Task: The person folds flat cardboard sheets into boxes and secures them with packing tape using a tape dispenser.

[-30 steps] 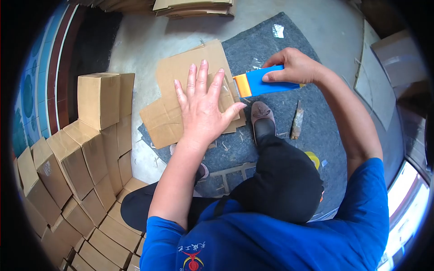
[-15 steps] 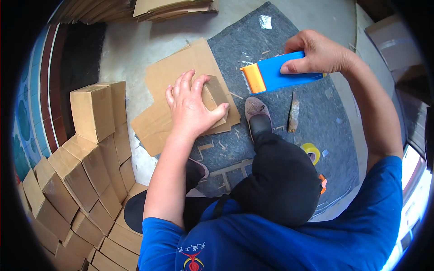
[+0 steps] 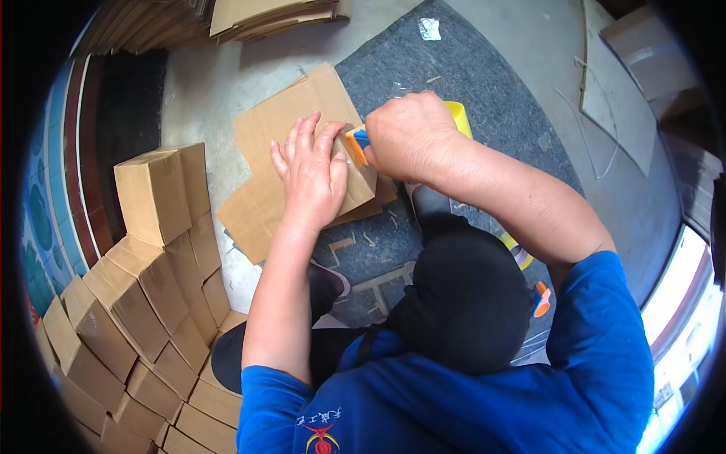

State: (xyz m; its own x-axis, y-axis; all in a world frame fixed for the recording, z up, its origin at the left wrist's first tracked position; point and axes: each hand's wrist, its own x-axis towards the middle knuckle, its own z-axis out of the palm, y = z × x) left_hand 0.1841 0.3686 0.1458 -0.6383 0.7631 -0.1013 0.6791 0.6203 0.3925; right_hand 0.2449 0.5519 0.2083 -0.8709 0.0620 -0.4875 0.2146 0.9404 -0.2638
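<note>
The left hand (image 3: pixel 311 185) lies with fingers spread on a brown cardboard box (image 3: pixel 361 180), seemingly steadying it, while the right hand (image 3: pixel 412 136) grips a blue-and-orange tape dispenser (image 3: pixel 355 146) against its edge.

The only view comes from 1 camera on the person's head, facing steeply down and slightly forward over the blue shirt (image 3: pixel 454 408). Its wide lens bends the edges into a dark rim. The shirt lies nearest, along the bottom; the left hand (image 3: pixel 310 170) and right hand (image 3: pixel 412 136) sit farther off, above the mat (image 3: pixel 484 68) and floor (image 3: pixel 219 91).
</note>
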